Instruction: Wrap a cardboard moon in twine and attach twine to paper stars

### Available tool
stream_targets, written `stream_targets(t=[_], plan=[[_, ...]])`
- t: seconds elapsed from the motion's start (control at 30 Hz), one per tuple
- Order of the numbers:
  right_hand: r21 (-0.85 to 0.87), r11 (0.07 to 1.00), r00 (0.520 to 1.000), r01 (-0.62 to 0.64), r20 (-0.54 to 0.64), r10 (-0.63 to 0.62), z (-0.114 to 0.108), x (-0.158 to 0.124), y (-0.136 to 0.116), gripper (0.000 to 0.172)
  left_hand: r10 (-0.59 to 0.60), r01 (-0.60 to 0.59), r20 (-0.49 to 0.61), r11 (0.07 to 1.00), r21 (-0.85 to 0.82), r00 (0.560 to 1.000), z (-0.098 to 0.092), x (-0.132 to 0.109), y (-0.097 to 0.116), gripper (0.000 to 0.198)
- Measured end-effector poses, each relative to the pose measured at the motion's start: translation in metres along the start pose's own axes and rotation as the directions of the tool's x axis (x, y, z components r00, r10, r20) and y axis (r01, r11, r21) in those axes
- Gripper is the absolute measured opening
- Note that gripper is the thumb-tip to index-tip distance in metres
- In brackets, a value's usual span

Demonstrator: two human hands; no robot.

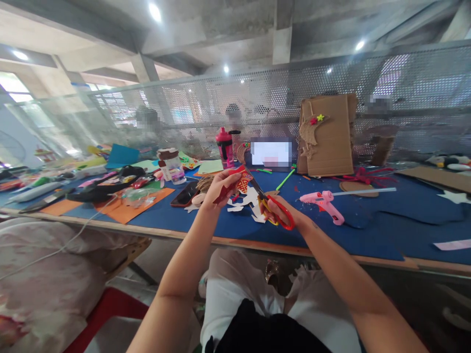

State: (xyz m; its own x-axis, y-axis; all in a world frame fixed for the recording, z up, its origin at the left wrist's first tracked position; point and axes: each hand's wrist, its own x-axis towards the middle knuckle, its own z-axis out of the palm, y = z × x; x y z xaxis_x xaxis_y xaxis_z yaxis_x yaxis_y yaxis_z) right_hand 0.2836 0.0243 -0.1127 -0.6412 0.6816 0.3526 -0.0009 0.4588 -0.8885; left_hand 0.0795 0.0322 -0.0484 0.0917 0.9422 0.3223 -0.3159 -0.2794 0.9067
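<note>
Red paper [228, 185] with a gold printed pattern is pinched in the person's left hand [221, 192], held up above the table between thumb and fingers. The right hand [282, 212] grips a pair of scissors [274, 212], its fingers passed through the red-and-yellow handles, and the blades reach the edge of the paper; how far they stand apart is too small to tell. Both hands hover just over white paper scraps [243, 203] lying on a blue table covering [368, 240]. Just left of the scraps sit a bundle of twine [204, 184] and a dark smartphone [185, 194]. Near the right hand, a pink hot glue gun [324, 205] lies on its side with a long glue stick [364, 191] in it, and behind that stands a cardboard panel [327, 135] bearing a decoration. Farther back are a pink water bottle [225, 147] and a clear jar [171, 167], while orange card [125, 206] lies toward the left.
</note>
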Motion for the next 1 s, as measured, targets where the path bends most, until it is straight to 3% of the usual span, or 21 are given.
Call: stream_targets(t=[0.3, 0.6, 0.9, 1.0], plan=[[-0.02, 1.0, 1.0, 0.008, 0.016, -0.008, -0.002, 0.0, 0.001, 0.064, 0.049, -0.047, 0.039, 0.998, -0.03, 0.998, -0.006, 0.002, -0.011, 0.03], [-0.123, 0.99, 0.997, 0.071, 0.016, -0.069, -0.008, 0.0, 0.004, 0.06, 0.083, -0.084, 0.04, 0.996, 0.019, 0.996, -0.004, -0.002, -0.008, 0.029], [-0.05, 0.996, 0.997, 0.071, 0.014, -0.07, -0.006, -0.001, 0.008, 0.06, 0.089, -0.092, -0.035, 0.991, -0.1, 0.995, 0.011, -0.01, -0.02, 0.034], [-0.022, 0.994, 0.994, 0.105, 0.014, -0.105, -0.004, 0.0, 0.004, 0.065, 0.171, -0.177, -0.072, 0.981, -0.074, 0.983, 0.01, -0.008, -0.023, 0.035]])
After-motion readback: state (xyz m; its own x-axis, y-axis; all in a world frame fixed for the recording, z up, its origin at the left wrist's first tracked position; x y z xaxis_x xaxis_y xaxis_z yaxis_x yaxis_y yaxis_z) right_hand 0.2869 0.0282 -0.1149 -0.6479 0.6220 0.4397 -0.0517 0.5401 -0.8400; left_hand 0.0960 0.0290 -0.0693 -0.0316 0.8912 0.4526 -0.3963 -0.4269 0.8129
